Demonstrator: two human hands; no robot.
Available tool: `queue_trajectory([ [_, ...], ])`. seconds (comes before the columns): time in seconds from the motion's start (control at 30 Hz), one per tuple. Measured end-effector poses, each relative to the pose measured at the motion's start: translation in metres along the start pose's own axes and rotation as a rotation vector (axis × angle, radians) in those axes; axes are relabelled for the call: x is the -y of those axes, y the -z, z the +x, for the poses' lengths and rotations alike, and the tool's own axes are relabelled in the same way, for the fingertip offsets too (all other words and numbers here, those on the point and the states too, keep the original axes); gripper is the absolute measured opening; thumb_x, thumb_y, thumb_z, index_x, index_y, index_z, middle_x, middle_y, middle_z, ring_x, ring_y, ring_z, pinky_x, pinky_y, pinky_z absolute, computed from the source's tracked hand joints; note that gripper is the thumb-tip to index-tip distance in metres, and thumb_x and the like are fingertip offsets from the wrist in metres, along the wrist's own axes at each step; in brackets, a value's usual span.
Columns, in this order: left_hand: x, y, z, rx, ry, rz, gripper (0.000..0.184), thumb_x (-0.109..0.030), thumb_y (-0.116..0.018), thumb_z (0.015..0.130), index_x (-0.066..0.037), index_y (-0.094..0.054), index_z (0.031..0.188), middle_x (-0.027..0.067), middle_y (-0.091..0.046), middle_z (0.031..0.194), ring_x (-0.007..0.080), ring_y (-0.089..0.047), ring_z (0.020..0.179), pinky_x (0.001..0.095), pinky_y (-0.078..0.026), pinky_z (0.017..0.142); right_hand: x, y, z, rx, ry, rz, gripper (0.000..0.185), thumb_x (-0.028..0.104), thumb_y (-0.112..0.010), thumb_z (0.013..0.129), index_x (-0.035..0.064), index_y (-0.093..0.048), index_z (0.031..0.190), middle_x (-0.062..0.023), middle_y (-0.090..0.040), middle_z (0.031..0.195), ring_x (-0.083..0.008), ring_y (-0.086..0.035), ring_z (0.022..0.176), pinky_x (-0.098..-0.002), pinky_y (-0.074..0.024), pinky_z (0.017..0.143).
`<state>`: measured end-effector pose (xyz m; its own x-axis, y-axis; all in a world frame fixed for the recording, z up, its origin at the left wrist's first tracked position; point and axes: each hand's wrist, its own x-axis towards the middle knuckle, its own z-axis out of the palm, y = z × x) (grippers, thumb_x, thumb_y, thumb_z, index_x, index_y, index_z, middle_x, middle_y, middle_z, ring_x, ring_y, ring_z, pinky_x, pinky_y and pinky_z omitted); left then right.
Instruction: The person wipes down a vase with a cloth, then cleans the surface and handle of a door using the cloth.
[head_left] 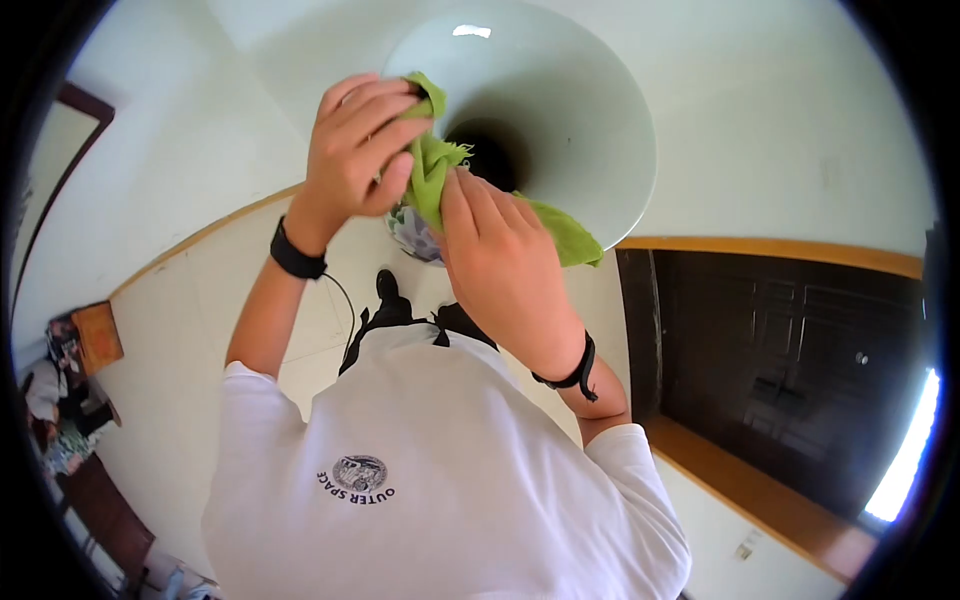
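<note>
A large pale vase (590, 110) with a wide flared mouth stands in front of me, and painted flowers show on its outer side below the rim. A green cloth (430, 175) lies over the near left part of the rim, its loose end hanging to the right. My left hand (360, 145) is closed on the upper end of the cloth at the rim's left side. With fingers pressed together, my right hand (505, 255) grips the cloth at the near rim. Its fingertips are partly hidden in the folds.
Behind the vase rises a white wall (760, 110). A dark panelled door (790, 330) with a wooden frame is at the right. Tiled floor (200, 300) lies at the left, with a small wooden piece of furniture (98, 338) and clutter at the far left.
</note>
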<state>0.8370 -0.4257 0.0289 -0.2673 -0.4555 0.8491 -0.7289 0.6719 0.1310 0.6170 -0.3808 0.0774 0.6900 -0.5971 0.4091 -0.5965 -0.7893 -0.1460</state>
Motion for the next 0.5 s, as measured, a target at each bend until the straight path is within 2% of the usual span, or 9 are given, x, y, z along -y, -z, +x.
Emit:
queue_trajectory([
  [0.07,-0.024,-0.005,-0.001,0.022,0.019,-0.043,0.026,-0.021,-0.057,0.085,-0.001,-0.072,0.094,0.0166,-0.07,0.101,0.0337,-0.069,0.099,0.0491,-0.048,0.099,-0.003,0.003,-0.005,-0.064,0.048,-0.022,0.037,0.006,-0.068,0.082,-0.0072,-0.063,0.116,-0.0179,-0.067,0.117,-0.03,-0.067,0.106,-0.0402,-0.0537,0.096],
  [0.13,-0.055,-0.008,-0.002,0.027,0.053,-0.112,0.025,-0.02,-0.058,0.084,-0.001,-0.071,0.092,0.017,-0.069,0.101,0.0339,-0.069,0.099,0.0482,-0.049,0.097,-0.01,0.019,-0.02,-0.025,0.05,0.019,0.034,0.005,-0.067,0.082,-0.0027,-0.065,0.116,-0.0174,-0.068,0.12,-0.0309,-0.067,0.111,-0.0426,-0.0524,0.1],
  [0.27,-0.103,-0.008,0.008,0.086,0.105,-0.229,0.03,-0.016,-0.049,0.091,0.001,-0.073,0.099,0.0204,-0.071,0.105,0.0361,-0.069,0.098,0.0492,-0.052,0.092,-0.032,0.042,-0.062,0.048,0.005,-0.019,0.034,0.006,-0.068,0.083,0.0046,-0.068,0.117,-0.017,-0.066,0.131,-0.0331,-0.064,0.124,-0.0478,-0.0492,0.106],
  [0.37,-0.138,-0.019,0.004,0.079,0.085,-0.364,0.033,-0.018,-0.05,0.092,0.0,-0.074,0.107,0.019,-0.072,0.109,0.0358,-0.07,0.103,0.0495,-0.052,0.094,-0.045,0.041,-0.102,-0.047,-0.153,-0.098,0.031,0.002,-0.066,0.087,0.0044,-0.068,0.118,-0.0228,-0.061,0.141,-0.0374,-0.059,0.132,-0.0525,-0.0458,0.11],
  [0.47,-0.16,-0.032,-0.015,0.137,-0.007,-0.444,0.035,-0.016,-0.053,0.091,-0.001,-0.073,0.116,0.0182,-0.071,0.116,0.0355,-0.069,0.109,0.0493,-0.051,0.096,-0.045,0.002,-0.14,-0.382,-0.468,0.004,0.031,-0.001,-0.062,0.093,0.0004,-0.065,0.124,-0.0281,-0.055,0.146,-0.0411,-0.056,0.135,-0.0551,-0.0439,0.112],
  [0.5,-0.161,-0.037,-0.023,0.168,-0.044,-0.461,0.036,-0.015,-0.055,0.09,-0.002,-0.073,0.118,0.0181,-0.07,0.118,0.0353,-0.069,0.111,0.0491,-0.051,0.097,-0.049,-0.026,-0.157,-0.439,-0.55,0.101,0.033,-0.001,-0.06,0.096,-0.0014,-0.063,0.129,-0.0323,-0.049,0.15,-0.0457,-0.052,0.137,-0.0515,-0.0433,0.113],
])
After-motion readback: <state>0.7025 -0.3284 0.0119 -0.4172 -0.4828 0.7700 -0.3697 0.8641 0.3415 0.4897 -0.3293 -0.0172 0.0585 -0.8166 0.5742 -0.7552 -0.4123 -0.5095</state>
